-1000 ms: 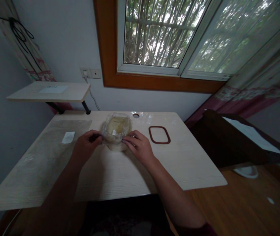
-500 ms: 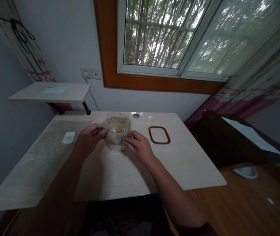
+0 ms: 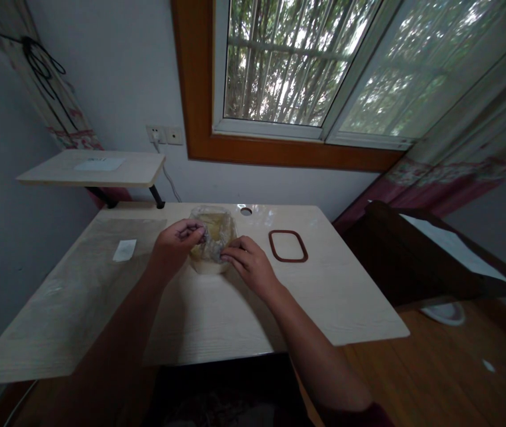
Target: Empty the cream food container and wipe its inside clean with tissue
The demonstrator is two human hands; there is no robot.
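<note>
A pale, squarish container (image 3: 210, 268) stands on the table, lined with a thin clear plastic bag (image 3: 215, 220) whose crumpled edge folds over the rim. At its left front, my left hand (image 3: 181, 237) pinches the bag's film above the opening. My right hand (image 3: 246, 258) is closed on the film at the front right corner of the rim. To the right lies a reddish-brown rounded square ring (image 3: 288, 246), flat and touched by neither hand. The inside of the container looks yellowish through the film.
The light wood table (image 3: 253, 320) has a clear sheet (image 3: 79, 284) over its left side, with a white paper slip (image 3: 124, 250) there. A raised shelf (image 3: 93, 163) stands at the back left. A dark brown piece of furniture (image 3: 395, 255) is beyond the right edge.
My left hand has moved right and slightly up, from the container's left side to over its opening, drawing film inward. My right hand stays almost where it was.
</note>
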